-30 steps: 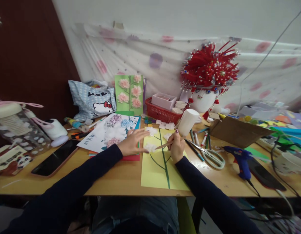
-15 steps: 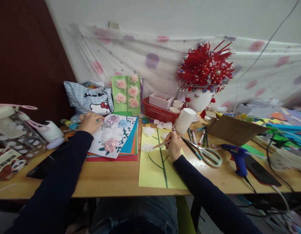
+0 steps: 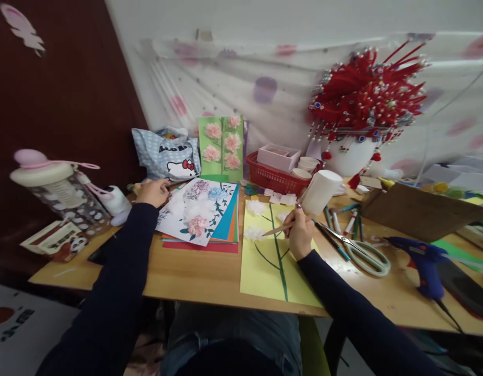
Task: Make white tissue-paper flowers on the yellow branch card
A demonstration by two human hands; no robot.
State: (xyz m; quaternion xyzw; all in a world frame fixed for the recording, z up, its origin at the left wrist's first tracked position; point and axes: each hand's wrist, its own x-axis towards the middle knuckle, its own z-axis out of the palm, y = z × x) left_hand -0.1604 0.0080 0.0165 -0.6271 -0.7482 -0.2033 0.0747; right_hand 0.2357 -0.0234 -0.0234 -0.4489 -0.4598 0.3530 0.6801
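Note:
My right hand (image 3: pixel 301 236) is closed around a pointed wooden stick (image 3: pixel 278 230), its tip at a white crumpled paper flower (image 3: pixel 254 233). Beneath lies a yellow sheet (image 3: pixel 260 279) with a green stem and branches drawn on it; other white puffs sit near its top, one partly covered by the hand. My left hand (image 3: pixel 152 193) is at the left side of a white sheet with flower pictures (image 3: pixel 174 224), fingers bent and apart, close to small items I cannot make out. That sheet rests on a stack of coloured paper (image 3: pixel 225 225).
Right of the yellow sheet are a white roll (image 3: pixel 322 192), scissors (image 3: pixel 368 257), pens and a blue glue gun (image 3: pixel 419 263). Behind stand a red basket (image 3: pixel 264 176), a green flower card (image 3: pixel 221 149) and a checked bag (image 3: pixel 166 156). A bottle (image 3: pixel 61 188) stands left.
The view has turned left, so more of the bottle and door shows. My left hand has shifted slightly off the white sheet toward its far left edge. The stick stays at the white flower.

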